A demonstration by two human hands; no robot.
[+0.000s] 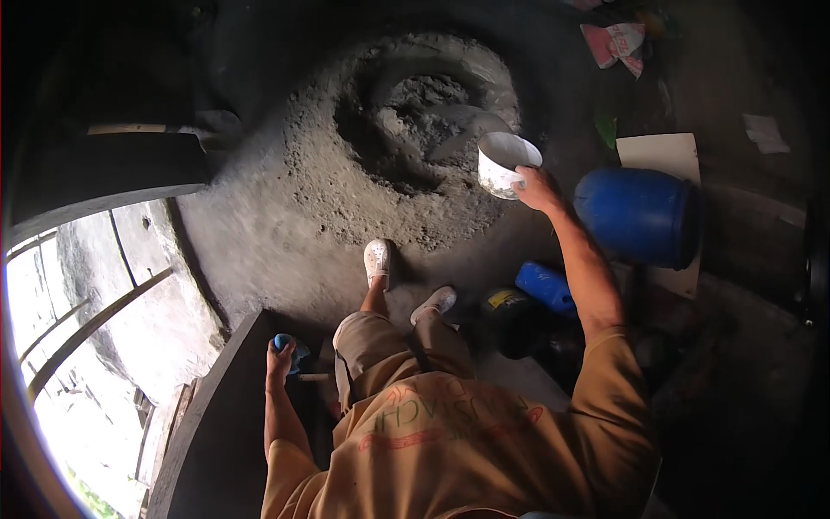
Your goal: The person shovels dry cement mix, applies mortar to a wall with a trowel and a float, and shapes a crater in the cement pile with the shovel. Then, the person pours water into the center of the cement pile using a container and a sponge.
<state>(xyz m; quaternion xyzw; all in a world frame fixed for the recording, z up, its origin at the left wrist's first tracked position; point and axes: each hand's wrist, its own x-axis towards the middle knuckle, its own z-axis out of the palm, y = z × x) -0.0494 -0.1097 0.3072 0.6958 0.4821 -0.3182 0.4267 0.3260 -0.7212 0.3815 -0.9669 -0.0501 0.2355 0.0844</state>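
Observation:
My right hand (pixel 538 190) grips the rim of a white bucket (pixel 499 177), which is tilted beside a ring of grey mortar or cement mix (pixel 380 195) on the floor. From the bucket's mouth a grey stream (pixel 462 130) spreads over the wet heap in the middle of the ring. Down at the left, my left hand (pixel 281 350) is closed around a small blue object (pixel 294 353), whose exact form I cannot make out. A stick-like handle (pixel 313 377) lies close below that hand.
A large blue barrel (pixel 638 216) lies at the right, near a pale board (pixel 661 156). Below it are a blue jug (pixel 545 287) and a dark container (pixel 514 322). A shovel (pixel 130 129) is at the upper left, a torn bag (pixel 616 45) at the upper right.

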